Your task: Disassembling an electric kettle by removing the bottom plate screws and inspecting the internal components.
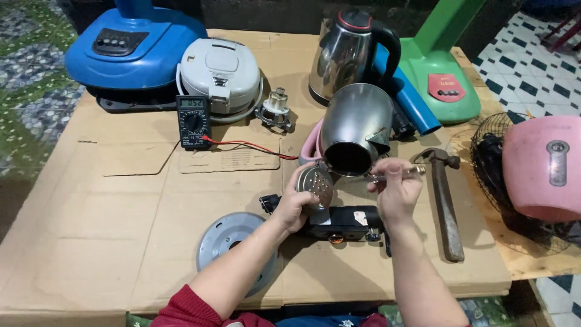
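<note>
Table: brown cardboard sheet point(121, 200) under all my things.
Kettle body: shiny steel kettle point(356, 128) lies on its side, just above my hands, mouth open to me, its inside part out.
Base: black plastic kettle base point(342, 221) lies under my hands, off the kettle.
Round plate: grey metal disc point(227, 239) lies apart, by my left arm.
Left hand point(296, 206): fingers wrapped around a small round steel plate with holes point(316, 184).
Right hand point(393, 191): fingertips pinch a thin metal screwdriver point(396, 175).
Left to do: I think the parts are not yet back together.
</note>
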